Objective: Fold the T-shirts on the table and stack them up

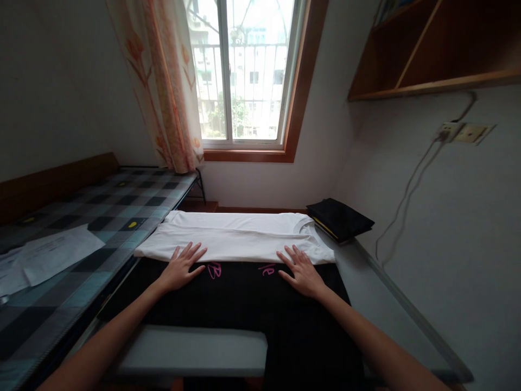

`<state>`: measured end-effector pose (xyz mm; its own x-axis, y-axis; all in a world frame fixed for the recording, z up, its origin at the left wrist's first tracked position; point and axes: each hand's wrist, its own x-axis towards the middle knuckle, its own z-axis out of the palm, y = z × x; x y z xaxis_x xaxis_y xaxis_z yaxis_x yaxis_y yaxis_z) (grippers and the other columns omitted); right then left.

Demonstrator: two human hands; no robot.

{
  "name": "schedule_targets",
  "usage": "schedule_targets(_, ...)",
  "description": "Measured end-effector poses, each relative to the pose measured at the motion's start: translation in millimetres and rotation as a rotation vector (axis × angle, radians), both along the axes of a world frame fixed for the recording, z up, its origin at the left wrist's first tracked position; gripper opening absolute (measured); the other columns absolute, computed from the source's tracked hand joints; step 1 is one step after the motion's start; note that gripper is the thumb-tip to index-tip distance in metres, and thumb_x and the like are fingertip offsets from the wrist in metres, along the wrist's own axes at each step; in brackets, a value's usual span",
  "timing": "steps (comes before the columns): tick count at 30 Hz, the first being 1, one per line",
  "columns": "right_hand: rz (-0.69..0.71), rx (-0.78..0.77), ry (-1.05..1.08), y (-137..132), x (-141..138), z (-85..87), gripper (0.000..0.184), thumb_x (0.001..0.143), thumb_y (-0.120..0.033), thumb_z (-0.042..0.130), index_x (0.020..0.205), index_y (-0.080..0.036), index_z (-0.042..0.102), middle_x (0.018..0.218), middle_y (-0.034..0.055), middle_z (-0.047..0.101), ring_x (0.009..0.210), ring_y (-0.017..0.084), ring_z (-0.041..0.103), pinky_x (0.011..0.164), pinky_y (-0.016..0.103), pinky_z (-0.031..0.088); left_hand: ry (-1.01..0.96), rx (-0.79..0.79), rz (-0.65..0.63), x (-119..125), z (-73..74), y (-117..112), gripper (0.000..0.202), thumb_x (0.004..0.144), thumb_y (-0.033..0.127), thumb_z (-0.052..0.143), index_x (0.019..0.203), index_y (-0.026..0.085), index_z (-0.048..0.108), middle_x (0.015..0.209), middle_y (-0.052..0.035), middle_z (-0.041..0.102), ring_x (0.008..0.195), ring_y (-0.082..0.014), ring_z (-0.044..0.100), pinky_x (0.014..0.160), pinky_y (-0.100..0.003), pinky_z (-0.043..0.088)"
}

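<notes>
Flanking the white shirt [240,236] are a checked bed [109,212] and folded black cloth [340,217].

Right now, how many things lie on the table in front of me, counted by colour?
White: 1, the folded T-shirt
Black: 2, the garment with pink lettering and the folded bundle by the wall
Total: 3

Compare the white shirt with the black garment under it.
The white shirt is folded into a long narrow band; the black garment lies spread wider. The white shirt looks plain; the black garment bears pink lettering. The white shirt lies on top, the black garment beneath. Both lie flat, with the left hand and right hand open across their shared edge.
</notes>
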<state>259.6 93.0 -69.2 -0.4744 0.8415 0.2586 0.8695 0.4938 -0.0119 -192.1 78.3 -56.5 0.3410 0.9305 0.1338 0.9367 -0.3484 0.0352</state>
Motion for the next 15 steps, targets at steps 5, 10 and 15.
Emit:
schedule_targets(5, 0.035, 0.001, 0.01, -37, 3, 1.3, 0.064, 0.092, -0.059, 0.039, 0.15, -0.036, 0.025, 0.158, 0.005, 0.024, 0.144, 0.03, 0.018, 0.113, 0.053, 0.023, -0.031, 0.013, -0.025, -2, -3.5, -36, 0.061, 0.091, 0.058, 0.04, 0.148, 0.039, 0.027, 0.155, -0.0023, 0.031, 0.144, -0.0314, 0.022, 0.112, -0.058, 0.017)
schedule_targets(10, 0.061, 0.001, 0.023, -61, 5, 1.7, 0.065, 0.091, -0.058, 0.042, 0.15, -0.036, 0.026, 0.157, 0.006, 0.026, 0.143, 0.031, 0.022, 0.111, 0.053, 0.025, -0.033, -0.015, -0.036, -3, -2.4, -55, 0.057, 0.092, 0.056, 0.039, 0.146, 0.041, 0.03, 0.154, -0.0013, 0.034, 0.143, -0.0295, 0.025, 0.113, -0.055, 0.019)
schedule_targets(15, 0.055, 0.006, 0.117, -46, 15, 19.6, 0.057, 0.094, -0.05, 0.041, 0.146, -0.027, 0.038, 0.142, 0.0095, 0.049, 0.129, 0.028, 0.043, 0.106, 0.046, 0.034, -0.046, 0.019, 0.174, -30, 18.4, -24, 0.048, 0.094, 0.045, 0.034, 0.137, 0.03, 0.051, 0.142, -0.0068, 0.051, 0.129, -0.026, 0.045, 0.103, -0.045, 0.036)
